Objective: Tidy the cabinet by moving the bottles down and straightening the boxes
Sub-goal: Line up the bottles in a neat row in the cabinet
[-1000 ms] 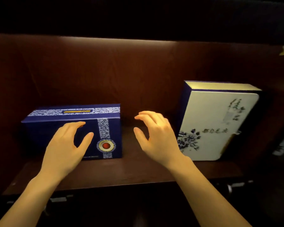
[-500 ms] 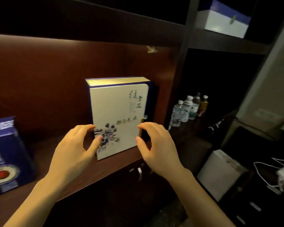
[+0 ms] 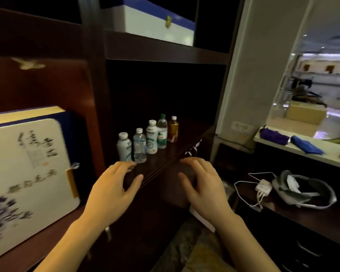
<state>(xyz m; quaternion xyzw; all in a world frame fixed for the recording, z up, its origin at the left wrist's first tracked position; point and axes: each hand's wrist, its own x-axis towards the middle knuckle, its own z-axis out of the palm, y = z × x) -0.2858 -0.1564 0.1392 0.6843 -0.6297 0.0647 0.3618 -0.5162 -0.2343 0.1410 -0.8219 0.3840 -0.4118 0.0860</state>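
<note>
Both my hands hang empty and half-curled at the front edge of the cabinet's right-hand shelf (image 3: 177, 160): my left hand (image 3: 114, 191) spreads its fingers just short of the nearest bottle, and my right hand (image 3: 202, 185) hovers off the shelf's front right corner, gripping nothing. Five bottles stand upright in a diagonal row from the front left toward the back: a white bottle (image 3: 124, 147), a clear water bottle (image 3: 139, 146), a white-labelled bottle (image 3: 152, 137), a green-capped bottle (image 3: 162, 131) and an amber bottle (image 3: 173, 129). As I judge it, the bottles are the job now. They stand nearly touching, so I should close round the front one low on its body and lift it straight up before drawing back, or its neighbours may topple. The white floral box (image 3: 28, 173) stands upright on the left-hand shelf; a blue-and-white box (image 3: 155, 22) sits above.
</note>
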